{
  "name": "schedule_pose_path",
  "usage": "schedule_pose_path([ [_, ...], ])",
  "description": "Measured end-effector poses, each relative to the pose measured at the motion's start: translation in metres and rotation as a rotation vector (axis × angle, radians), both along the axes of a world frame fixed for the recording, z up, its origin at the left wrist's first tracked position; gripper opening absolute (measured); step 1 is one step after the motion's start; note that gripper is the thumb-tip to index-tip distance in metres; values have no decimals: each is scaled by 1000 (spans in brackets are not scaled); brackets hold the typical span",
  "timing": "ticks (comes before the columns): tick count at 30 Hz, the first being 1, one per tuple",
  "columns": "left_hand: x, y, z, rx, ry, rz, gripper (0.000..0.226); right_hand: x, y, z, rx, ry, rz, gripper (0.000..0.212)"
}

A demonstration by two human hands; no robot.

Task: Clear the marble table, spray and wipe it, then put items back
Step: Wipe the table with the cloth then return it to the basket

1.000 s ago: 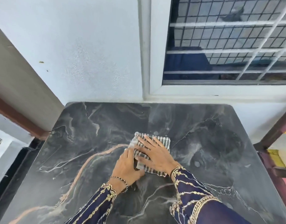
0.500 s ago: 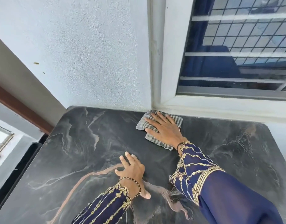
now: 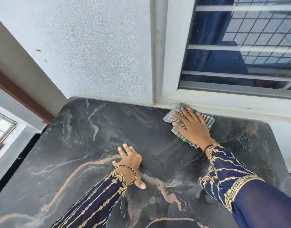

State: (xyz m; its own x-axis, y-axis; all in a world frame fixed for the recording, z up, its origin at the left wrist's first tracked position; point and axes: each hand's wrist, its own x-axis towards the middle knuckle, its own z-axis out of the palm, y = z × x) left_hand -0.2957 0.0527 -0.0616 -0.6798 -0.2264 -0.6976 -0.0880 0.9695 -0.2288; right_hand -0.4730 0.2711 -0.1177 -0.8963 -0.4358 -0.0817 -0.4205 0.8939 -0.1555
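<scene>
Wiping is under way on a dark marble tabletop (image 3: 95,145), black and grey with pale veins and one long salmon-pink streak curving across it. No other items sit on the visible surface, so the clearing step looks done. A small grey-and-white striped cloth (image 3: 172,118), folded and a little rumpled, lies flat at the tabletop's far edge, touching the white window sill (image 3: 231,106) that runs along that edge. The right hand (image 3: 192,129) rests on top of the cloth with fingers spread wide and palm down, probably to press the whole cloth against the stone. The left hand (image 3: 130,159) lies bare near the middle of the tabletop, fingers loosely spread and holding nothing, likely bracing the body for the long reach. Both arms wear navy sleeves with gold embroidery. A hazy, smeared patch shows on the tabletop's near part, between the two arms.
</scene>
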Motion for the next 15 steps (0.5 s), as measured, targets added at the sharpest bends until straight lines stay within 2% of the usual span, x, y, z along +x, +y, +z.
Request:
schedule_pose_path([
  [3, -2, 1, 1, -21, -9, -18, 147, 17, -6, 0, -10, -14, -10, 64],
  [8, 4, 0, 9, 46, 62, 31, 144, 84, -7, -1, -12, 49, 101, 65],
  [10, 15, -1, 13, 158, 165, 127, 143, 120, -9, -3, -13, 86, 136, 63],
  [12, 37, -1, 14, 259, 351, 144, 140, 158, -10, -4, -4, 105, 168, 60],
  [13, 51, -2, 14, 281, 452, 118, 133, 176, -12, -3, -3, 104, 181, 59],
  [15, 87, 1, 8, 324, 611, 87, 102, 216, -11, -2, -7, 106, 214, 58],
])
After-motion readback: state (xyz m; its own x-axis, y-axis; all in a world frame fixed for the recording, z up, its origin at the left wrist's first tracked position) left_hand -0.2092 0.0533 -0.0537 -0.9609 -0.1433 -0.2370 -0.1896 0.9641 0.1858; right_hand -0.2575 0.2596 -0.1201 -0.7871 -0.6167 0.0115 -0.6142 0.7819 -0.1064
